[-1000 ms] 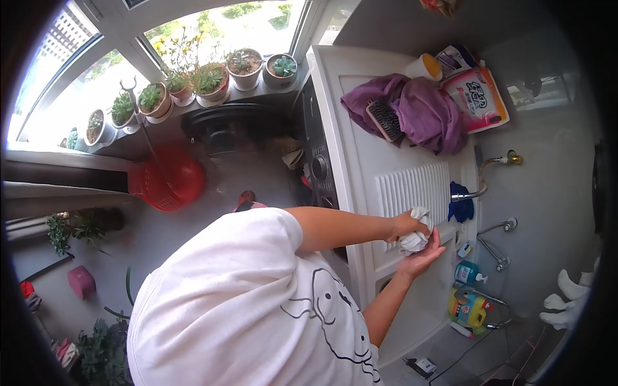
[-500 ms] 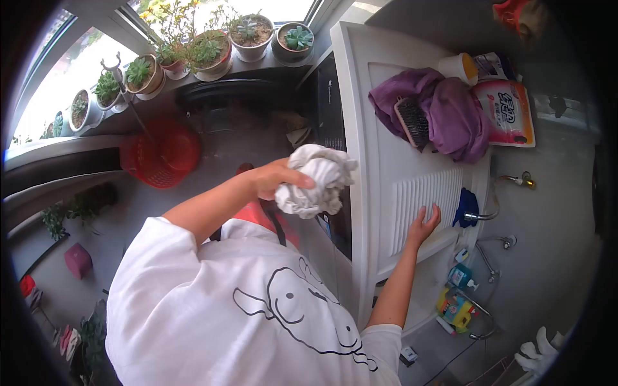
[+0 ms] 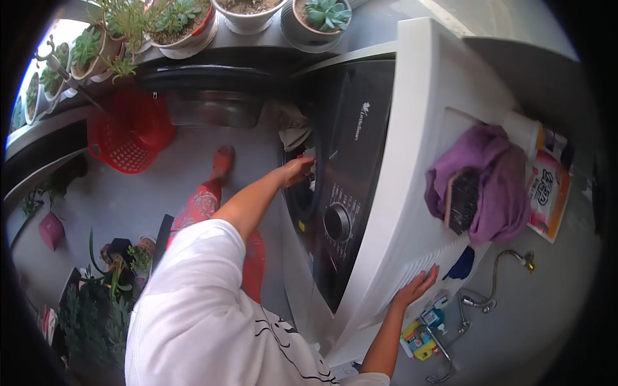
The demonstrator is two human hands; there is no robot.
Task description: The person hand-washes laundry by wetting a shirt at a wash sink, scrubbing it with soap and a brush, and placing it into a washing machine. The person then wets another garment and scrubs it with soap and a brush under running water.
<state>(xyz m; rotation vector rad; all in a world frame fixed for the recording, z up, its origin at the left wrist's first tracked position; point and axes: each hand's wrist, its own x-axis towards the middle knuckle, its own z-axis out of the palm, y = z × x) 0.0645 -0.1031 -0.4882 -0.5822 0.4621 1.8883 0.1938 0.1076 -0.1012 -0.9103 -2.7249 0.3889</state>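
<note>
My left hand [image 3: 298,172] is at the round door opening of a dark-fronted washing machine [image 3: 360,141], its fingers closed around a crumpled white cloth [image 3: 313,158]. Most of that cloth is hidden by the hand and the opening's rim. Just above, a beige cloth [image 3: 293,128] hangs at the opening. On the right, my right hand [image 3: 417,286] is open, its fingers extended at the ribbed white washboard [image 3: 412,267] of the sink counter, holding nothing.
A purple cloth [image 3: 499,186] with a scrubbing brush [image 3: 462,202] lies on the counter beside a detergent bag [image 3: 547,193]. Potted succulents [image 3: 315,26] line the sill. A red basket [image 3: 132,138] stands left, and bottles [image 3: 421,341] sit below the taps.
My left hand has carried the white cloth from in front of my chest down into the machine's opening. My right hand stays by the washboard. The view has tilted and come closer to the machine.
</note>
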